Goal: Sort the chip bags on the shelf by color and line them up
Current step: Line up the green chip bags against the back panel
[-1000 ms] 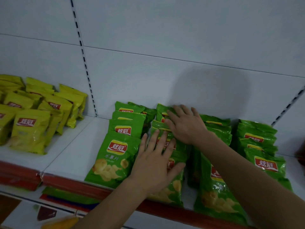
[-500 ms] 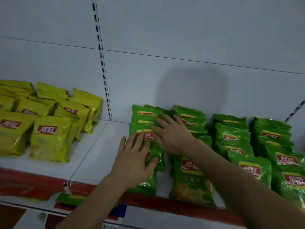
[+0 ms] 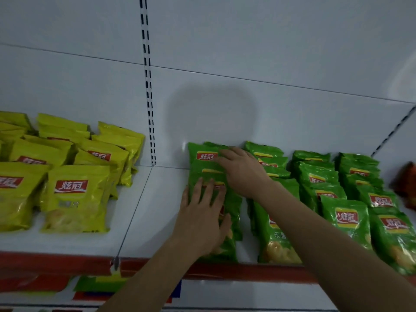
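- Green chip bags, glossy, light and slippery, sit in rows right of the yellow bags on the shelf.
- Left hand and right hand press flat, fingers apart, on the leftmost green row; edges likely offer the surest hold.

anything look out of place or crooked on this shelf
No bag sits in the wrong color group: yellow bags left, green bags right. The green column under the left hand and right hand looks uneven, and an orange-red bag sits at the far right edge.
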A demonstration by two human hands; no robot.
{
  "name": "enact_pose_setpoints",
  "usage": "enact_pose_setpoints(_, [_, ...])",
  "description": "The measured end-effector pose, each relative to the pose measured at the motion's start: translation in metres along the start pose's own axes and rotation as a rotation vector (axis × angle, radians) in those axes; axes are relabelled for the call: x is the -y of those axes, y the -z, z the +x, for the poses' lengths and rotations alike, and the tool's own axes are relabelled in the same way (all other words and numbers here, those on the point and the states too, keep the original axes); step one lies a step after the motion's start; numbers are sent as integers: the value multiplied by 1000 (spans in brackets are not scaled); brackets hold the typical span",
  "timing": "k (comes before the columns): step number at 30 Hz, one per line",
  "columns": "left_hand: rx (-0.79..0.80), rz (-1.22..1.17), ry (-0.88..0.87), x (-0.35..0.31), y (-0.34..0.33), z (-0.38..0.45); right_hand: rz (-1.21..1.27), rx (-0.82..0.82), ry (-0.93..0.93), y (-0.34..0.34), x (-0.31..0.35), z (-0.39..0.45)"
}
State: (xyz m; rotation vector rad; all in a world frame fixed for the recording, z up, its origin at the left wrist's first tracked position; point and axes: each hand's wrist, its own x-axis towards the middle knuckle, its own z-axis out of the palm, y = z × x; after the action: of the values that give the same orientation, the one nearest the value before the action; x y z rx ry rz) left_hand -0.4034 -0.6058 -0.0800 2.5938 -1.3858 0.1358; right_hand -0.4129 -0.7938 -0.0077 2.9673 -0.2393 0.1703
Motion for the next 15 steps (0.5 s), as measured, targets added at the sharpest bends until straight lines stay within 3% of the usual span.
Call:
enact_pose_setpoints(5, [-16,9,17,0,4,7,-66,43,-10,5,0,30])
enact_pose_setpoints(15, [-18,21,35,4,-3,7,15,-39,-11,6,-25,41])
